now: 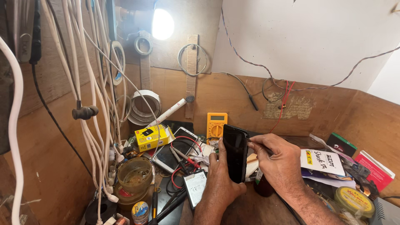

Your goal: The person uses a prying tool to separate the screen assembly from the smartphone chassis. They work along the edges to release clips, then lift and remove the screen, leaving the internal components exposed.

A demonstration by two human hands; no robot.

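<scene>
- Left hand [219, 179] held one black phone [235, 153] upright; thumb on its left edge, fingers clamped round the back, screen dark.
- Right hand [278, 160] reached in from the right, fingers pinched together on a thin tool [250, 146] whose tip met the phone's right edge near the top.
- One yellow multimeter [216, 124] stood just behind the phone, above the left thumb.
- One more phone, white-rimmed [174, 150], lay flat to the left of the left-hand fingers, red and black probe leads [183, 160] crossing it.
- One yellow box [150, 137] sat farther left of that.
- One flat battery [195, 186] lay on the counter [246, 208] just left of the left wrist.
- One clear jar [134, 177] stood well left of the fingers.
- One round yellow tin [355, 201] lay well right of the right wrist.
- Two tape rolls counted on the wall: one large [145, 106], one small [143, 45].
- One lit bulb [162, 23] glared overhead.
</scene>
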